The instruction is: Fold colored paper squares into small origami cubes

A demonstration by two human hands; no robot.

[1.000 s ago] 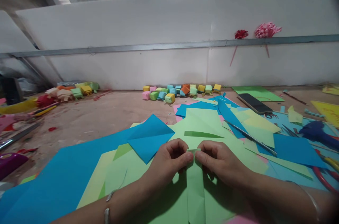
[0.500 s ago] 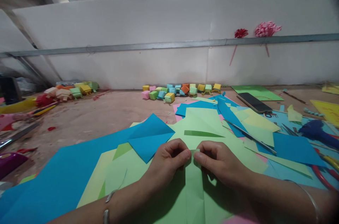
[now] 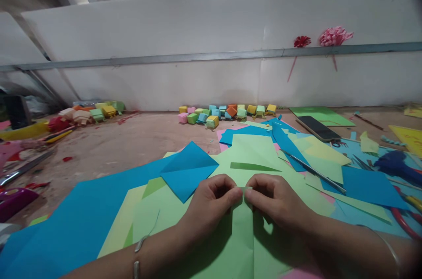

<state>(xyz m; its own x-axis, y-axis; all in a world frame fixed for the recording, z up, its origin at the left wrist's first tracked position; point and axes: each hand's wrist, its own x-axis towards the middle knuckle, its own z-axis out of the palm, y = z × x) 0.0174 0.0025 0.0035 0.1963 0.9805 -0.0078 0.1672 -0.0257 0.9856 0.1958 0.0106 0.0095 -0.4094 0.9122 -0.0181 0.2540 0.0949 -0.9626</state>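
Between my two hands is a folded strip of light green paper (image 3: 243, 230), running down toward the lower edge of the view. My left hand (image 3: 214, 197) pinches its top left corner between thumb and fingers. At the top right corner my right hand (image 3: 275, 195) pinches it the same way. The two thumbs are close together, with a narrow bit of the paper's top edge showing between them. Light green sheets (image 3: 252, 149) lie beneath the hands. Just beyond the left hand rests a creased blue paper square (image 3: 187, 167).
Large blue paper (image 3: 75, 213) covers the left front. Tweezers (image 3: 313, 171), a phone (image 3: 317, 128) and a dark blue tool (image 3: 397, 167) lie to the right. Several small coloured paper cubes (image 3: 212, 121) line the wall. A purple object (image 3: 16, 204) sits at far left.
Both thumbs have shifted slightly inward along the top edge of the paper strip, narrowing the gap between them. The whole view has moved a little; the other things stay put.
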